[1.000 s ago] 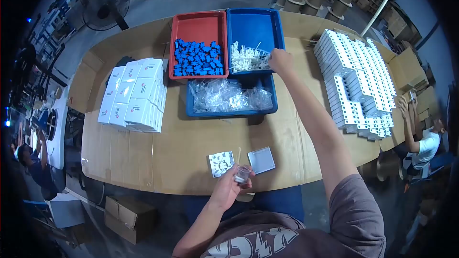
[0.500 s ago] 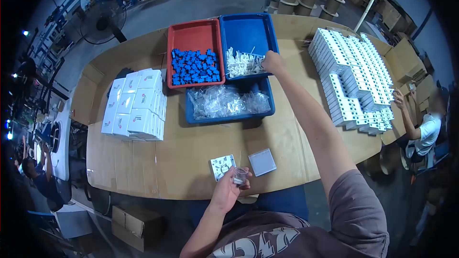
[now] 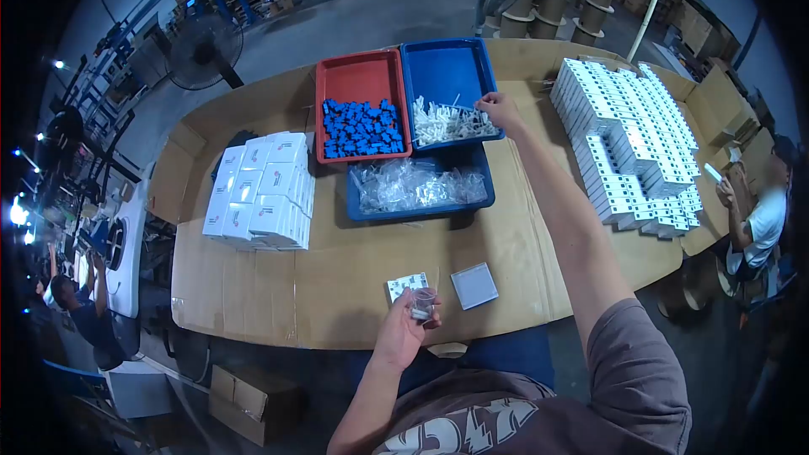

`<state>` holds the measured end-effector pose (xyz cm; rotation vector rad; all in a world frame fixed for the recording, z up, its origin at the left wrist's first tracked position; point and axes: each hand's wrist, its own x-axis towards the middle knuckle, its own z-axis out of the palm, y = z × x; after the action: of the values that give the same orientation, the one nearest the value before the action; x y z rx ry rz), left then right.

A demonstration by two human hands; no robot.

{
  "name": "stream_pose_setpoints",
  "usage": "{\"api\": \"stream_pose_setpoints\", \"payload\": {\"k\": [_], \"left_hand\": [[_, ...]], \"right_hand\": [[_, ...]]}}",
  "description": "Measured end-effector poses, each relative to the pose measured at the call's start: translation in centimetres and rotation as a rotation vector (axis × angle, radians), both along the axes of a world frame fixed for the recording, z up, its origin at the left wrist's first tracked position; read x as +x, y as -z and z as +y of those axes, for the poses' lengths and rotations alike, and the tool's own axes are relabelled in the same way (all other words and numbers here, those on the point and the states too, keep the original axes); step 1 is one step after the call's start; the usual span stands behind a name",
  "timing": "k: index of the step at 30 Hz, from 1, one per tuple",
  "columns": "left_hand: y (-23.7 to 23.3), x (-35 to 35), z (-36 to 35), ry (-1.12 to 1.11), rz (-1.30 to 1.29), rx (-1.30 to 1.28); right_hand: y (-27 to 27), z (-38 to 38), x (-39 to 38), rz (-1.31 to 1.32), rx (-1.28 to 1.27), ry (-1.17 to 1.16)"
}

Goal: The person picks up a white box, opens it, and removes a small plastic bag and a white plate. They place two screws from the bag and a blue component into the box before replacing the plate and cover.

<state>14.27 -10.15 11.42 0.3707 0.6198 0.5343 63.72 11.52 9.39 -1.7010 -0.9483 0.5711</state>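
My left hand (image 3: 403,330) is closed around a small clear plastic bag (image 3: 423,303) with something white in its bottom. It hovers over the table's near edge, partly covering a white printed card (image 3: 406,286). To the right lies a flat, pale square case (image 3: 474,286). My right hand (image 3: 499,109) reaches to the right rim of the blue tray (image 3: 447,67), above a heap of small white plastic parts (image 3: 447,122). Its fingertips are pinched together; whatever they hold is too small to make out.
A red tray (image 3: 358,76) holds blue clips (image 3: 362,128). Nearer, another blue tray (image 3: 358,212) contains clear plastic bags (image 3: 417,184). White boxes (image 3: 261,190) are stacked left, and rows of small white boxes (image 3: 628,143) right. A person (image 3: 763,219) sits beyond the right edge.
My right hand has risen slightly from the white parts toward the tray's rim. My left hand still holds the bag. The whole view has shifted a little.
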Motion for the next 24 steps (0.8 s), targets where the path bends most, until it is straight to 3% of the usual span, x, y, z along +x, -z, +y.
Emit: {"api": "stream_pose_setpoints", "payload": {"k": [5, 11, 16, 17, 20, 24], "left_hand": [[-0.8, -1.0, 0.0, -0.024, -0.041, 0.032], [-3.7, -0.9, 0.2, -0.055, -0.078, 0.022], [-4.4, -0.3, 1.4, -0.057, -0.187, 0.073], [-4.4, 0.0, 1.5, -0.060, -0.185, 0.082], [-4.2, 0.2, 1.5, -0.038, -0.163, 0.127], [-3.8, 0.1, 1.3, -0.035, -0.172, 0.191]], "right_hand": [[-2.0, -0.9, -2.3, 0.241, -0.005, 0.086], [-4.1, -3.1, -6.4, 0.477, 0.263, 0.136], [-2.1, -10.5, -18.2, 0.602, 0.314, -0.264], [-4.5, -13.2, -22.2, 0.665, 0.209, -0.180], [-6.5, -18.4, -26.4, 0.738, 0.130, -0.380], [-10.5, -22.4, -29.2, 0.570, 0.157, -0.423]]}}
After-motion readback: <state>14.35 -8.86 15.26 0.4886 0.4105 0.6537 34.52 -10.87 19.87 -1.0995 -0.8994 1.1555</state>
